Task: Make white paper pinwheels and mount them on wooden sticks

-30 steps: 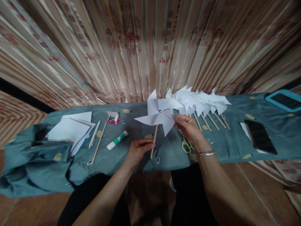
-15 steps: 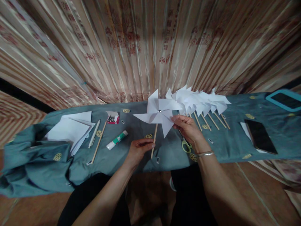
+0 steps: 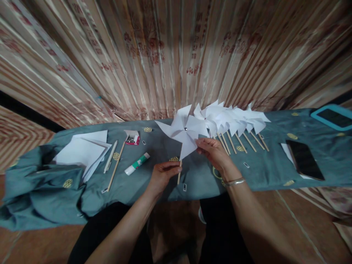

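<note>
– Since you've got the better angle, run it down big to small.

– Pleated curtain (image 3: 165, 55) at the back. Cloth-covered counter (image 3: 277, 161) in front of it. Far side, right of centre: row of pinwheels (image 3: 233, 119), overlapping. Paper stack (image 3: 82, 154) toward the left end.

– And the piece being worked?

– White pinwheel (image 3: 189, 135), held up mid-counter, just left of the row as I see it. Can't tell if it touches the row.

– Hands?

– Left hand (image 3: 163, 174) pinching the stick (image 3: 179, 177) low down. Right hand (image 3: 217, 152) pinching a blade by its edge, near as I can tell.

– Step?

– Looks assembled, blades folded in and pinned. I read it as turning or testing the wheel.

– What does the next move need?

– My call: stick steady, light fingertips so the paper doesn't crease, and clearance at the left thumb. Lowest blade tip is right beside it.

– Small stuff?

– Loose stick (image 3: 116, 167), glue stick (image 3: 137, 164), pin box (image 3: 133, 141), all left. Scissors (image 3: 213, 173) mostly hidden by the right wrist. Smallest: shiny hub pin (image 3: 185, 129).
</note>
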`<state>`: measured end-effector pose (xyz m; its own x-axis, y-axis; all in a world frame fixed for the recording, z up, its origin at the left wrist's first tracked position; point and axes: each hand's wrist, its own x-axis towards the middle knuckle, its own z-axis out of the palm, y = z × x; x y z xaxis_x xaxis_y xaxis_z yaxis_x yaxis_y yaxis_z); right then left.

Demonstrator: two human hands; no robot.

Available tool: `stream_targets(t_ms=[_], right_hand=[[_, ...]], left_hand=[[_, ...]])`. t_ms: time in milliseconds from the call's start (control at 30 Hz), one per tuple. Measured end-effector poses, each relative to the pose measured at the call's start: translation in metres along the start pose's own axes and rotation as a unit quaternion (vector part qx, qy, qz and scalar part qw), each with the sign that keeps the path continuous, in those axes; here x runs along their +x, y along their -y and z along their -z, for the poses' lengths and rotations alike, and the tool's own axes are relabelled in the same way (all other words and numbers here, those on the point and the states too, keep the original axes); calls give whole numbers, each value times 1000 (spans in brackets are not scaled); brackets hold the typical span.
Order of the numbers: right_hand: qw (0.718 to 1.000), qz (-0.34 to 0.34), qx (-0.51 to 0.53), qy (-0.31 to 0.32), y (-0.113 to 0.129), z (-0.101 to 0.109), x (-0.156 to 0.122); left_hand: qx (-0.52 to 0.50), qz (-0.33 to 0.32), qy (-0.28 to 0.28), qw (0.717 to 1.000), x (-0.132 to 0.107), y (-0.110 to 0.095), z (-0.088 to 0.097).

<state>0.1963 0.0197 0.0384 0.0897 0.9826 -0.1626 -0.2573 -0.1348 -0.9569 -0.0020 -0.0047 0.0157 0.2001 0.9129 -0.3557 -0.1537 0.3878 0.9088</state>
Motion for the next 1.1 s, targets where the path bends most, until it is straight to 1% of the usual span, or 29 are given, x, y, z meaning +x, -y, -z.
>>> stream_targets(t_ms=[267,533,767,833,933,1100], right_hand=[[1000,-9,-3,23,-3,-11,-2],[999,-1,-7,42,-9,-15,-4],[999,2,11,50,-10,-20,-6],[999,13,-3,51,-10,-22,-6],[997,39,-52,45,-13,-25,-7],[991,65,-120,14,-26,-31,-11]], left_hand=[[2,2,-10,1000,2,0,-1],[2,-5,-3,1000,3,0,-1],[-13,1,-11,1000,3,1,-2],[-10,2,-9,1000,3,1,-3],[-17,4,-8,1000,3,1,-3],[-48,2,-18,999,6,4,-5]])
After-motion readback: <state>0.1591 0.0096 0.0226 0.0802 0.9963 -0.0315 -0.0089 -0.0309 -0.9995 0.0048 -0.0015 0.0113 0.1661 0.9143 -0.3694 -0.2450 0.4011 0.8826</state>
